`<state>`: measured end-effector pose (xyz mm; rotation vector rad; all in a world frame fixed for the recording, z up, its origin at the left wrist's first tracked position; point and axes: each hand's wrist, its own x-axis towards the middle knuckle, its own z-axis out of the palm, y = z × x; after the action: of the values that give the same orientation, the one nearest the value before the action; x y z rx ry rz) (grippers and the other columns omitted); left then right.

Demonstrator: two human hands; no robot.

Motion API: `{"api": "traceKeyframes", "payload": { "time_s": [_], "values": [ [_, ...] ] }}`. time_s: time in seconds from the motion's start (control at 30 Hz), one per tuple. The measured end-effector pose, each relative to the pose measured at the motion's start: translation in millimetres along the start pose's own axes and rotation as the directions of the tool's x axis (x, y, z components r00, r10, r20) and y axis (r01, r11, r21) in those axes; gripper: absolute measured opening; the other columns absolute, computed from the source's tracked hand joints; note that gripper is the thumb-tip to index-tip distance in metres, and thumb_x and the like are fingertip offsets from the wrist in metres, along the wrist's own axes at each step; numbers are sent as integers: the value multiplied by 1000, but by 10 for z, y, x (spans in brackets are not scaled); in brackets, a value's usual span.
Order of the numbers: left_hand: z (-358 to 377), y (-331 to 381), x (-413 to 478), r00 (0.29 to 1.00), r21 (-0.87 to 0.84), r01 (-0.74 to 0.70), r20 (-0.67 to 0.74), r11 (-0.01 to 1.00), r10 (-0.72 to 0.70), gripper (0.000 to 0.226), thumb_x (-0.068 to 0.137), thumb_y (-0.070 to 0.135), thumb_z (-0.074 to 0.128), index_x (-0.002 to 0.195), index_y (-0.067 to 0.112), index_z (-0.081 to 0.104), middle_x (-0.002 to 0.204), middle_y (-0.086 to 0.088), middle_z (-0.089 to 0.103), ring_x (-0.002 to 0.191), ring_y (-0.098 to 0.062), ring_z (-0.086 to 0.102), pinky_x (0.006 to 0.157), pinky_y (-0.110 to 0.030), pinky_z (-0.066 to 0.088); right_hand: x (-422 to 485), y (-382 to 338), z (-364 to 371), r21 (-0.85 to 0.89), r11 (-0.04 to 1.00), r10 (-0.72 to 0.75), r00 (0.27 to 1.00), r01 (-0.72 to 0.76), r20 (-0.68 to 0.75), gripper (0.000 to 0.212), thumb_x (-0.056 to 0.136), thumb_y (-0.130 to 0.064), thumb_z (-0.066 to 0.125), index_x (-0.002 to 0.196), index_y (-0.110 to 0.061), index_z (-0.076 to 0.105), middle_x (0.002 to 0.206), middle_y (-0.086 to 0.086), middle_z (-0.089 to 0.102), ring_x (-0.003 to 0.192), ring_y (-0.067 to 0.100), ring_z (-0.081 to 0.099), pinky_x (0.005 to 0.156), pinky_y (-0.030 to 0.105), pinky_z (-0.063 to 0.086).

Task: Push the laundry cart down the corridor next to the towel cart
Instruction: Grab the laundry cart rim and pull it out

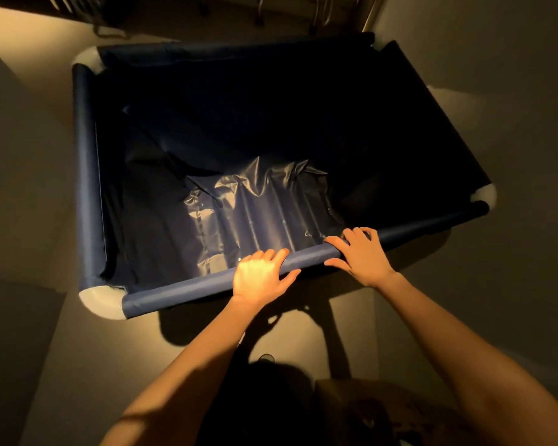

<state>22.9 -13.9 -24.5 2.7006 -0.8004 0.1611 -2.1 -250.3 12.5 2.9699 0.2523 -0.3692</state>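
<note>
I look down into an empty navy fabric laundry cart (pixel 87 162) filling the middle of a dim corridor, its liner (pixel 252 214) creased and glossy at the bottom, white plastic corner pieces (pixel 102 300) joining its padded rails. Both my hands rest on the cart's near rail (pixel 181 289): my left hand (pixel 260 276) lies over it with fingers together and curled across the top, my right hand (pixel 363 252) just beside it, fingers spread and draped over the rail, thumb under. I judge I am mid-push; next I must keep steady forward pressure and steer between the walls. Beyond the cart's far rail, thin metal legs show, perhaps the towel cart; too dark to tell. No writing or labels are readable
</note>
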Motion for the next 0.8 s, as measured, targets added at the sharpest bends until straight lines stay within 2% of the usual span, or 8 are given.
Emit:
{"api": "traceKeyframes", "payload": {
  "time_s": [0.1, 0.23, 0.3, 0.4, 0.53, 0.7, 0.8],
  "values": [
    [26, 17, 4, 1000, 5, -9, -10, 1000, 9, 45, 83, 59, 49, 106, 22, 62, 81, 1, 71, 72, -18, 67, 57, -30, 52, 0, -6, 32, -38, 999, 25, 1000, -25, -18, 58, 85, -61, 28, 113, -19, 57, 91, 13, 60, 84, 31, 58, 83, 48, 44],
    [38, 37, 7, 999, 14, -12, -29, 1000, 12, 45, 82, 58, 49, 102, 21, 63, 77, 0, 70, 68, -18, 66, 56, -30, 52, 7, -15, 28, -61, 997, 37, 999, -39, -28, 49, 80, -53, 55, 112, -16, 59, 91, 15, 60, 84, 34, 57, 80, 49, 45],
    [36, 45, 1, 999, 13, -11, -35, 1000, 11, 43, 81, 58, 50, 100, 21, 64, 74, 0, 70, 66, -18, 66, 55, -29, 52, 1, -29, 35, -70, 997, 40, 999, -42, -32, 48, 78, -51, 62, 111, -16, 59, 90, 16, 60, 83, 34, 56, 79, 49, 45],
    [28, 48, -8, 999, 20, -8, -49, 1000, 9, 43, 80, 58, 49, 96, 21, 64, 72, 1, 70, 63, -17, 65, 53, -28, 52, 0, -52, 41, -89, 995, 51, 998, -54, -33, 48, 74, -50, 67, 107, -15, 61, 88, 17, 61, 81, 35, 57, 76, 49, 46],
    [12, 4, -45, 997, 25, -15, -80, 1000, 17, 39, 76, 57, 61, 92, 22, 66, 69, 2, 69, 61, -15, 65, 52, -27, 51, -1, -126, 62, -105, 992, 71, 997, -73, -22, 49, 70, -49, 72, 104, -15, 63, 87, 18, 63, 80, 35, 60, 75, 49, 48],
    [-44, -122, -125, 995, 29, -29, -92, 999, 31, 44, 79, 60, 45, 91, 23, 65, 68, 3, 68, 59, -14, 64, 50, -27, 50, -36, -302, 40, -109, 989, 95, 994, -100, -48, 50, 68, -50, 72, 102, -14, 65, 84, 17, 63, 77, 33, 60, 71, 47, 49],
    [-109, -239, -214, 995, 27, -57, -85, 998, 59, 44, 79, 60, 43, 90, 24, 65, 67, 4, 68, 58, -14, 63, 50, -26, 49, -77, -479, 41, -110, 986, 117, 991, -124, -72, 51, 66, -52, 72, 100, -15, 65, 83, 16, 64, 76, 32, 60, 70, 46, 49]
  ]
}}
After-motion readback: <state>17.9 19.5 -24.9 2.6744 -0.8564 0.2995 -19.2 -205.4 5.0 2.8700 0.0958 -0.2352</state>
